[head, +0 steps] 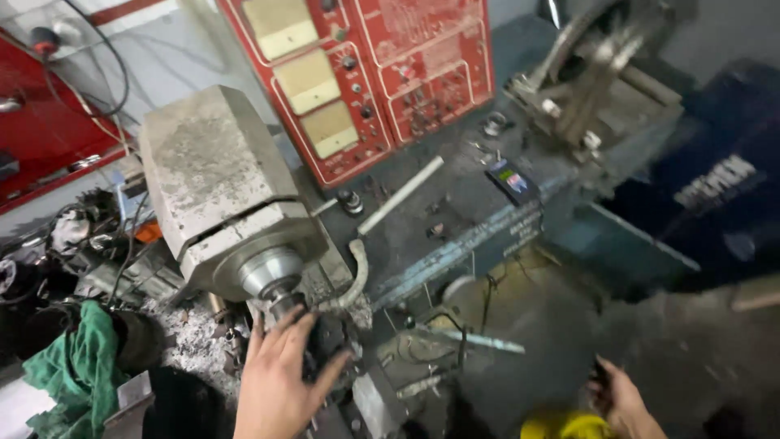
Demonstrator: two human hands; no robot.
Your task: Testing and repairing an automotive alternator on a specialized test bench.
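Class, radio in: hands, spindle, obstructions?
Left hand open, fingertips at spindle nose. Right hand gripping dark object, unclear. Coolant hose beside spindle.

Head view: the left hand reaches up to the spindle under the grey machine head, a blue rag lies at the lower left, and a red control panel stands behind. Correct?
Not quite. The head view shows the rag is green, not blue. The rest holds: the left hand reaches up to the spindle under the grey machine head, and the red control panel stands behind.

Both hands bare: left grip (276, 378), right grip (621, 398), no gloves
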